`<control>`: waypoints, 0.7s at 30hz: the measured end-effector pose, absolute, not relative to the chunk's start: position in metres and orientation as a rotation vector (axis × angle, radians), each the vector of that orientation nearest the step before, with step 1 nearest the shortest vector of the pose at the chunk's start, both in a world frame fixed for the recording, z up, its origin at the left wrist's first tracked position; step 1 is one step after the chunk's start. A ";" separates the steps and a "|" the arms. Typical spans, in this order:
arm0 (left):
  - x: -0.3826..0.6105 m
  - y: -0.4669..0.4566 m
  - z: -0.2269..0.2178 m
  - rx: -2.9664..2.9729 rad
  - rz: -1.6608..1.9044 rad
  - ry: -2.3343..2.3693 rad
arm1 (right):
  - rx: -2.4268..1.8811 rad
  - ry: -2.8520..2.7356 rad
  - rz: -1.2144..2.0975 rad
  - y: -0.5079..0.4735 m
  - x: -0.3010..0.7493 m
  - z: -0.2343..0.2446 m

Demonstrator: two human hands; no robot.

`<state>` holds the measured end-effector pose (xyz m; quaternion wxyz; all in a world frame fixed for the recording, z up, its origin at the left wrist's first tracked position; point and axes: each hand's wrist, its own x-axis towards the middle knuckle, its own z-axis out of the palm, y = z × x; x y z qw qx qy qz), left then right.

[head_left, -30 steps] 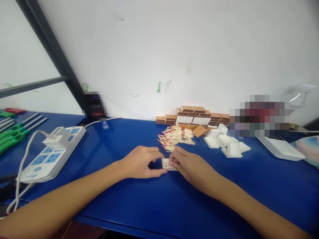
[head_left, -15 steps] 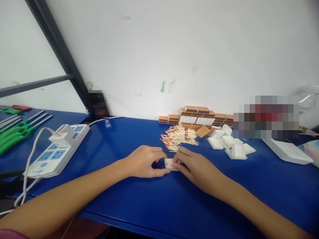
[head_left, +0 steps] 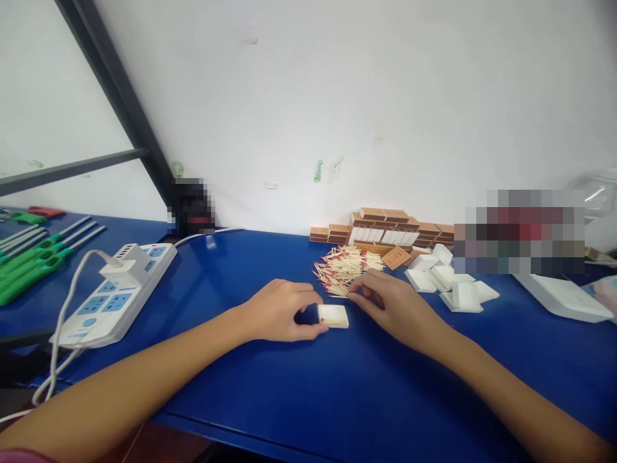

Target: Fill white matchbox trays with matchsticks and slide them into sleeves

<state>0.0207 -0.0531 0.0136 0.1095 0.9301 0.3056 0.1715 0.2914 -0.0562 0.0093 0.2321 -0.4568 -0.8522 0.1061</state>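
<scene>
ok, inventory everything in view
Table: 1, blue, foreground
Wall: 1, white, behind
Frame: 1, black, left rear
Small tray: 1, white, centre
Matches: many, red-headed, centre heap, small tray
Matchboxes: many, brown, by wall
Loose trays: several, white, right
Power strip: 1, white, left
Adapter: 1, white, on strip
Cables: several, white, left
Tools: several, green-handled, far left
Device: 1, white, right
Pixelated patches: 2, contents hidden, rear
Left hand: 1, bare, at small tray
Right hand: 1, bare, at match heap
</scene>
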 end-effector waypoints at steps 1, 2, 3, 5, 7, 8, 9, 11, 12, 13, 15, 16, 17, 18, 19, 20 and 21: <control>0.020 -0.053 0.014 2.742 0.500 0.895 | -1.253 -2.354 0.298 -0.054 0.292 0.008; 0.020 -0.054 0.013 2.752 0.497 0.889 | -1.248 -2.369 0.304 -0.052 0.291 0.006; 0.021 -0.055 0.013 2.763 0.494 0.880 | -1.244 -2.383 0.310 -0.051 0.291 0.005; 0.022 -0.057 0.012 2.779 0.494 0.858 | -1.246 -2.392 0.316 -0.050 0.288 0.003; 0.024 -0.059 0.012 2.787 0.488 0.836 | -1.242 -2.387 0.319 -0.050 0.286 0.002; 0.024 -0.060 0.012 2.790 0.484 0.831 | -1.236 -2.384 0.320 -0.050 0.284 0.002; 0.025 -0.061 0.012 2.792 0.482 0.831 | -1.231 -2.381 0.318 -0.050 0.283 0.001; 0.025 -0.061 0.013 2.800 0.478 0.837 | -1.224 -2.383 0.315 -0.050 0.280 0.001; 0.025 -0.060 0.013 2.803 0.477 0.842 | -1.225 -2.384 0.311 -0.049 0.279 0.000; 0.025 -0.060 0.013 2.805 0.477 0.846 | -1.229 -2.386 0.306 -0.049 0.278 -0.001; 0.025 -0.059 0.013 2.808 0.477 0.847 | -1.239 -2.392 0.287 -0.049 0.277 -0.002; 0.025 -0.059 0.012 2.809 0.476 0.846 | -1.244 -2.397 0.274 -0.049 0.277 -0.003; 0.025 -0.059 0.012 2.810 0.475 0.845 | -1.250 -2.401 0.259 -0.050 0.277 -0.003; 0.025 -0.059 0.012 2.809 0.476 0.845 | -1.257 -2.406 0.248 -0.050 0.278 -0.003; 0.025 -0.059 0.013 2.807 0.477 0.847 | -1.261 -2.412 0.239 -0.051 0.279 -0.002; 0.025 -0.059 0.013 2.804 0.476 0.849 | -1.263 -2.418 0.232 -0.052 0.280 -0.002; 0.025 -0.059 0.014 2.803 0.477 0.851 | -1.265 -2.423 0.230 -0.053 0.282 -0.001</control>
